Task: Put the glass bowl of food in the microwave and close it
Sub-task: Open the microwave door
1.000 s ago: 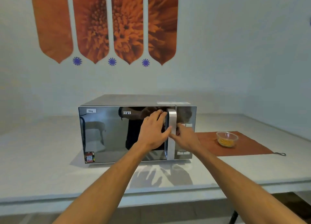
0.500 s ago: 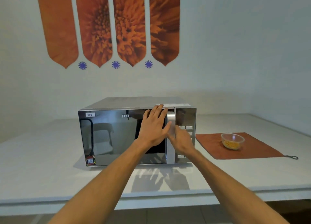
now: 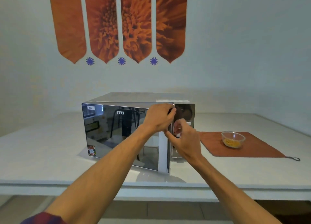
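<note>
Well, from the head view, the glass bowl [image 3: 233, 139] is clear and round, with yellow food in its bottom, sitting on a rust-coloured cloth [image 3: 255, 148] right of the microwave [image 3: 121, 133]. The left hand [image 3: 159, 118] curls its fingers over the door's top edge; the door stands partly open. The right hand [image 3: 186, 139] has its fingers bent at the door's edge; its grip I cannot tell.

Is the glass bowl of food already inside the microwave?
No, the glass bowl sits on the orange cloth to the right of the microwave.
</note>
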